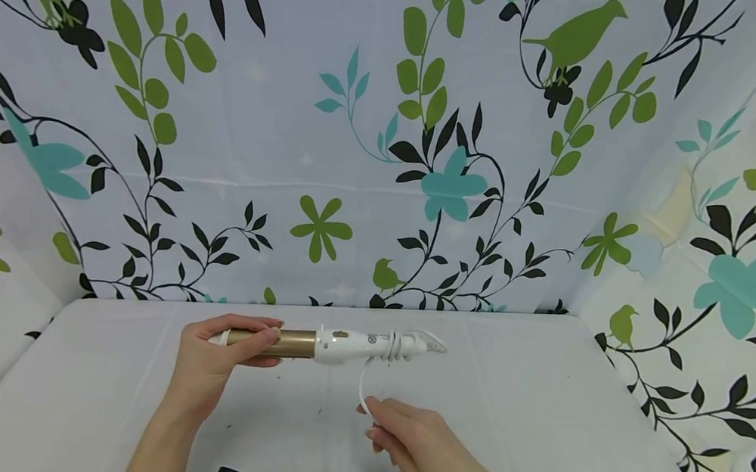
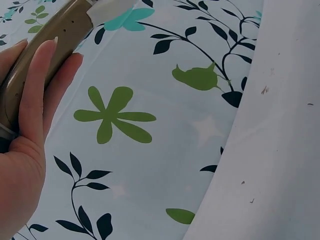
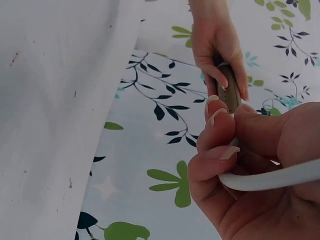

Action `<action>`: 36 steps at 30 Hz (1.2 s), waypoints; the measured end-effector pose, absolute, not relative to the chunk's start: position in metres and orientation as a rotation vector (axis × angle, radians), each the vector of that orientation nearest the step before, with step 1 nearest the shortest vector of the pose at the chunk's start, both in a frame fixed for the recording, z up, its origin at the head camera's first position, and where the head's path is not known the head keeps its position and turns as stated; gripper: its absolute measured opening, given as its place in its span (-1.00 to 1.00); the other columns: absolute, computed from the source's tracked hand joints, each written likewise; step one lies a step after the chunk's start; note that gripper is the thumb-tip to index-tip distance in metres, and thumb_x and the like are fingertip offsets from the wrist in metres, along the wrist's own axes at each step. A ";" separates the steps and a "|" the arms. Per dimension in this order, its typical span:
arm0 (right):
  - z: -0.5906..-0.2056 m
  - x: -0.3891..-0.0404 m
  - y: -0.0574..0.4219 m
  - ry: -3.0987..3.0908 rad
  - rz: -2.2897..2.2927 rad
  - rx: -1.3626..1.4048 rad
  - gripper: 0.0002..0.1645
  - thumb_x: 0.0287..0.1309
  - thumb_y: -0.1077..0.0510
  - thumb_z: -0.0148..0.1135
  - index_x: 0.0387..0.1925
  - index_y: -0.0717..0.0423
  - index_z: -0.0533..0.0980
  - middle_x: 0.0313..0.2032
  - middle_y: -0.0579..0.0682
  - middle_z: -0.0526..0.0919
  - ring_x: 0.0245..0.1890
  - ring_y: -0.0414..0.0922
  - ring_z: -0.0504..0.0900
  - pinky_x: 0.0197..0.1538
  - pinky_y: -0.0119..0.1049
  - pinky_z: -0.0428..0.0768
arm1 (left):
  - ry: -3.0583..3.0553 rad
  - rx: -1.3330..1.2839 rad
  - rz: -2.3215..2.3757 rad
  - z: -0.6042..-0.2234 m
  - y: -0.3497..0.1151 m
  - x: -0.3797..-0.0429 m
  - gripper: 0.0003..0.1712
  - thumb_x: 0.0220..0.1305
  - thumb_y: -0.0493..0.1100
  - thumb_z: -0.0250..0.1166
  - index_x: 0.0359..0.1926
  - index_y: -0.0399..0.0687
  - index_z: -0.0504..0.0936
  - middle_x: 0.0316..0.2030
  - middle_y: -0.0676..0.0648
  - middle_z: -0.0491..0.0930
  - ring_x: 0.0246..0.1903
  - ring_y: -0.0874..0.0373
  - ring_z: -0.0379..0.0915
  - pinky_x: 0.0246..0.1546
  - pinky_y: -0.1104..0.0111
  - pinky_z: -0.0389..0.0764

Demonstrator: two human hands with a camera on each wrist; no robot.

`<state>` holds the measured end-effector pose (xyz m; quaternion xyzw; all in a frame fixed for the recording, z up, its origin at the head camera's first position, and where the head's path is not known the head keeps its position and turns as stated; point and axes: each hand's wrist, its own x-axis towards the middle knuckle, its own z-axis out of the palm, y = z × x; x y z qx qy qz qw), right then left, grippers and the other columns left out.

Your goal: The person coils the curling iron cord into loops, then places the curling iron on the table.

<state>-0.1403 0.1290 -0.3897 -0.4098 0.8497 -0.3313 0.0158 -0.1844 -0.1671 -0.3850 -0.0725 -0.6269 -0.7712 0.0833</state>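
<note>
The head camera looks forward and down from above the person's forearms, taking in the whole pale grey table top (image 1: 539, 403) and the floral-printed fabric backdrop (image 1: 332, 148) behind it. The left wrist camera sits very close beside the left hand (image 2: 22, 150), facing along the gold-barrelled white curling iron (image 2: 55, 35) toward the backdrop. The right wrist camera, equally close, looks past the right hand (image 3: 250, 170) at that same iron and backdrop, which all three views share.
</note>
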 end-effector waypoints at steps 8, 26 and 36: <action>-0.391 -0.141 0.131 2.820 -1.155 -1.560 -0.52 0.17 0.35 0.17 0.15 0.14 0.43 -0.33 -0.20 0.60 -0.39 -0.39 0.49 -0.21 -0.69 0.53 | -1.929 -0.236 -2.273 -0.386 -0.165 -0.186 -0.71 -0.02 -0.34 0.44 -0.27 -0.46 0.61 -0.20 -0.20 0.66 -0.18 -0.11 0.61 -0.30 -0.01 0.68; -0.373 -0.150 0.147 3.207 -1.178 -1.806 -0.78 0.31 0.09 0.08 -0.21 0.14 0.57 -0.50 -0.18 0.51 -0.55 -0.34 0.43 -0.45 -0.74 0.45 | -2.038 -0.394 -2.237 -0.392 -0.169 -0.184 -0.71 0.01 -0.33 0.42 -0.24 -0.44 0.61 -0.14 -0.26 0.64 -0.16 -0.12 0.59 -0.25 0.02 0.68; -0.366 -0.155 0.153 3.427 -1.223 -1.782 -0.66 0.33 0.04 0.04 -0.33 0.20 0.61 -0.51 -0.15 0.54 -0.54 -0.28 0.46 -0.51 -0.64 0.48 | -2.086 -0.318 -2.267 -0.387 -0.167 -0.180 -0.69 0.01 -0.35 0.42 -0.21 -0.47 0.62 -0.10 -0.32 0.62 -0.14 -0.15 0.57 -0.22 0.06 0.70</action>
